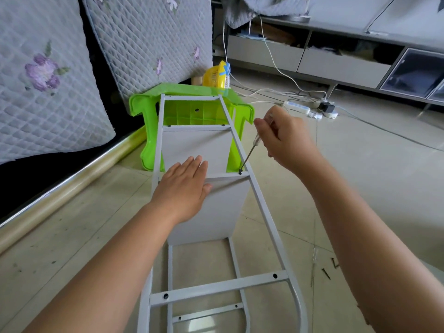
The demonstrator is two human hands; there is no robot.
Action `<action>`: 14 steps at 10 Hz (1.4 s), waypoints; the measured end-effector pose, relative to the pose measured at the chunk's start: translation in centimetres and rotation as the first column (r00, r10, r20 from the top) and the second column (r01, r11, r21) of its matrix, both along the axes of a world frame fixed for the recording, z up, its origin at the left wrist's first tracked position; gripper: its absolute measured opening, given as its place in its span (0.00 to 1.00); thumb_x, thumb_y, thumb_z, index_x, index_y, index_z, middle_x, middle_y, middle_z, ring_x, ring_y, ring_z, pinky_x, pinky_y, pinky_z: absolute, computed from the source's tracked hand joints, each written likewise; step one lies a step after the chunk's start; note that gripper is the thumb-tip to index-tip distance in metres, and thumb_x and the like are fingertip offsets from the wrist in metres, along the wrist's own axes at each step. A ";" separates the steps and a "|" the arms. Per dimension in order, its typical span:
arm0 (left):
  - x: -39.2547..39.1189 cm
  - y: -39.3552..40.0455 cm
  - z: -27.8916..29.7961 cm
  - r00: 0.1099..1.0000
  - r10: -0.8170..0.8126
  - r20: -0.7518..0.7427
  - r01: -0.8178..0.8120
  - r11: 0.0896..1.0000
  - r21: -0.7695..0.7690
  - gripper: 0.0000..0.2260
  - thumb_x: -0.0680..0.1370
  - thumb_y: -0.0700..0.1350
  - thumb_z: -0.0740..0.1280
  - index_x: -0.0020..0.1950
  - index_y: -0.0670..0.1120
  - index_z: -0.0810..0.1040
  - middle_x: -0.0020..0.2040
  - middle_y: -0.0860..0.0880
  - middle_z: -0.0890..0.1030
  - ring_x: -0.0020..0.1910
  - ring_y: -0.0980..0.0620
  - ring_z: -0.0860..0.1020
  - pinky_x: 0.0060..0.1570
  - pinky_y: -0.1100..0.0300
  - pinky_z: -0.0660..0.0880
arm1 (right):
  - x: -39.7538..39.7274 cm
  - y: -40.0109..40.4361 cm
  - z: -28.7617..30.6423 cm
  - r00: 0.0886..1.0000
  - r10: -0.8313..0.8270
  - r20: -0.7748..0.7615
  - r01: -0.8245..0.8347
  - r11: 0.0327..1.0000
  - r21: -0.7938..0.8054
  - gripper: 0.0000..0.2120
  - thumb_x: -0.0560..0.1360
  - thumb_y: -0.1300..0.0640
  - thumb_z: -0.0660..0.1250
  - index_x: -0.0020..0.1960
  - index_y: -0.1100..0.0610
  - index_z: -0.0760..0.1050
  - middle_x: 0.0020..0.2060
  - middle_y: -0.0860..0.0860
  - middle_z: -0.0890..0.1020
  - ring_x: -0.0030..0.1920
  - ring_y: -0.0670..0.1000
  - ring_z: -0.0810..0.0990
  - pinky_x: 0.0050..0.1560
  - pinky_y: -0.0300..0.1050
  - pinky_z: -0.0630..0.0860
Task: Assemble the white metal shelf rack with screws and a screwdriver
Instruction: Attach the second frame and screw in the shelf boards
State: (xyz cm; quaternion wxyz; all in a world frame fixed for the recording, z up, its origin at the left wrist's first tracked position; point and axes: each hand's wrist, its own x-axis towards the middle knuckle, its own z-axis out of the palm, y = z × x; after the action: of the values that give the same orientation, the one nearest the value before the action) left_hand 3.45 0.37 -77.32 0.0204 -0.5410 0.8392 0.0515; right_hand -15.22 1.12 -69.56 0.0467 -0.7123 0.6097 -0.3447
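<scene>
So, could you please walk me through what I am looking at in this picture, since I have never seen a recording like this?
There is no machine here: a person wears a wide-angle camera on the head, which looks forward and down, so the two bare arms you see are the wearer's own.

On the tiled floor lies a partly built white metal rack, its far end propped on an overturned green plastic stool. The left hand rests flat, fingers straight, on a white shelf panel to steady it. The right hand grips a screwdriver whose tip sits on a dark screw at the panel's right corner, where it meets the side rail.

A few loose dark screws lie on the floor to the right. Behind are quilted floral cushions, a power strip with white cables, and a low grey cabinet.
</scene>
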 end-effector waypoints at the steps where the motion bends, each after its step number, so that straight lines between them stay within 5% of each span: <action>1: 0.0 0.1 0.1 1.000 0.004 0.001 -0.004 1.000 0.013 0.25 0.83 0.51 0.44 0.76 0.45 0.39 0.77 0.48 0.39 0.75 0.53 0.40 0.71 0.59 0.38 | 0.5 -0.5 0.9 0.993 -0.058 -0.100 0.059 0.998 -0.003 0.09 0.77 0.56 0.61 0.40 0.58 0.67 0.27 0.52 0.68 0.35 0.54 0.68 0.33 0.46 0.59; 3: 0.0 0.2 0.0 1.000 -0.004 -0.013 0.004 1.000 0.004 0.25 0.83 0.51 0.44 0.76 0.44 0.39 0.77 0.48 0.39 0.75 0.52 0.39 0.71 0.58 0.38 | 2.4 -1.3 2.2 0.957 0.014 -0.291 0.000 0.999 0.048 0.05 0.74 0.61 0.60 0.40 0.61 0.70 0.31 0.55 0.70 0.35 0.55 0.67 0.33 0.44 0.61; 5: 0.1 0.3 -0.2 1.000 -0.007 -0.011 0.007 0.999 -0.034 0.25 0.83 0.51 0.44 0.76 0.44 0.39 0.76 0.47 0.39 0.75 0.51 0.37 0.71 0.58 0.37 | 1.1 -0.2 3.7 0.933 0.215 -0.288 -0.159 0.966 0.205 0.07 0.77 0.58 0.62 0.44 0.62 0.73 0.27 0.47 0.69 0.30 0.50 0.68 0.34 0.41 0.64; 8: -0.1 0.2 -0.2 1.000 0.008 0.010 -0.007 0.998 -0.061 0.25 0.83 0.51 0.44 0.76 0.45 0.40 0.77 0.47 0.39 0.75 0.51 0.38 0.71 0.57 0.37 | 1.3 -0.6 4.3 0.744 0.114 -0.658 0.066 0.968 0.243 0.20 0.80 0.50 0.55 0.31 0.54 0.58 0.28 0.49 0.63 0.39 0.55 0.67 0.38 0.43 0.62; 10: 0.0 0.3 -0.2 1.000 0.004 0.020 -0.003 0.999 -0.050 0.25 0.83 0.51 0.44 0.76 0.44 0.39 0.76 0.47 0.38 0.75 0.51 0.37 0.71 0.57 0.37 | 2.0 -0.3 5.0 0.800 0.182 -0.572 0.046 0.932 0.360 0.04 0.78 0.59 0.53 0.48 0.59 0.64 0.41 0.57 0.71 0.42 0.57 0.69 0.40 0.45 0.64; 11: -0.1 0.4 -0.1 1.000 0.006 0.020 -0.005 0.999 -0.035 0.25 0.83 0.51 0.44 0.76 0.44 0.39 0.76 0.47 0.38 0.75 0.51 0.36 0.71 0.57 0.36 | 2.1 -0.2 5.7 0.823 0.217 -0.524 0.038 0.901 0.432 0.07 0.79 0.63 0.53 0.55 0.62 0.65 0.39 0.53 0.70 0.42 0.55 0.69 0.41 0.45 0.65; 12: 0.0 0.3 -0.2 1.000 0.009 0.020 -0.008 0.999 -0.041 0.25 0.83 0.51 0.44 0.76 0.45 0.39 0.76 0.48 0.38 0.75 0.51 0.36 0.71 0.57 0.36 | 1.8 -0.1 6.6 0.764 0.290 -0.576 0.001 0.892 0.452 0.06 0.80 0.58 0.55 0.51 0.58 0.70 0.32 0.47 0.70 0.40 0.53 0.74 0.41 0.42 0.67; 14: -0.4 0.3 -0.1 1.000 0.016 0.024 -0.014 0.999 -0.047 0.25 0.83 0.51 0.44 0.76 0.45 0.39 0.76 0.48 0.38 0.75 0.51 0.37 0.71 0.57 0.37 | 2.2 -0.9 6.2 0.599 0.250 -0.760 0.077 0.928 0.366 0.21 0.81 0.49 0.50 0.33 0.59 0.61 0.30 0.49 0.64 0.41 0.53 0.67 0.42 0.43 0.62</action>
State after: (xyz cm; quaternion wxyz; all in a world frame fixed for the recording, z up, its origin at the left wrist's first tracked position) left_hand 3.08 0.67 -77.44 0.0176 -0.5482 0.8358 0.0257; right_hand -13.06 0.25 -63.35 -0.0824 -0.7981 0.5826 0.1296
